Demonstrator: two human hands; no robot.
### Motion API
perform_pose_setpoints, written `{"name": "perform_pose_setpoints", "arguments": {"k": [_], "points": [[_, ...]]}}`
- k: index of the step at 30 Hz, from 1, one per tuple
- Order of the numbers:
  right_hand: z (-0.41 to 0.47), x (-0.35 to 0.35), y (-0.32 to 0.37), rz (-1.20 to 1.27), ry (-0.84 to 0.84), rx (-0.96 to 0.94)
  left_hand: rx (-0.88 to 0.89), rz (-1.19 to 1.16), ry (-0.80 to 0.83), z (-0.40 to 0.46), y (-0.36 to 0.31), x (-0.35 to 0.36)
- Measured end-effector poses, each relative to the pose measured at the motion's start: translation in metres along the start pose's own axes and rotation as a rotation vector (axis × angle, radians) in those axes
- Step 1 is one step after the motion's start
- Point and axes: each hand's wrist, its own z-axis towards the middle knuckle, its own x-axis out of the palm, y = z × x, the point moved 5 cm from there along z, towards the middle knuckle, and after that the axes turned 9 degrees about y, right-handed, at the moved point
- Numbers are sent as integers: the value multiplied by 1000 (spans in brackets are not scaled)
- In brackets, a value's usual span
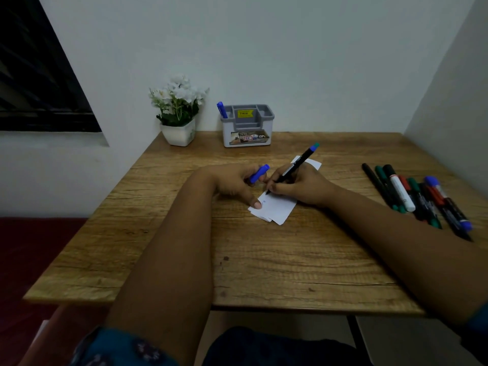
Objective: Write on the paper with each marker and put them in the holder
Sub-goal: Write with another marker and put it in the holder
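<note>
- Lying loose to the right of the paper (274, 207), a row of markers (414, 196) rests on the wooden table (264, 260), partly crossed by the right forearm.
- Beyond the paper, against the wall, stands a grey holder (247, 125) with one blue marker (221, 109) upright in its left corner slot; a pot of white flowers (178, 112) sits left of it.
- On the paper, the right hand (298, 186) grips a black marker (293, 167), tip touching the sheet.
- At the paper's left edge, the left hand (235, 183) holds a blue cap (259, 173), one fingertip pressing the sheet.
</note>
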Motion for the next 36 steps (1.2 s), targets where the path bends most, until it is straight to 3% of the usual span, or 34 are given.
{"name": "perform_pose_setpoints", "arguments": {"k": [36], "points": [[-2,-8,1,-74,-61,54,-6,-21,14,4,6,-1]]}}
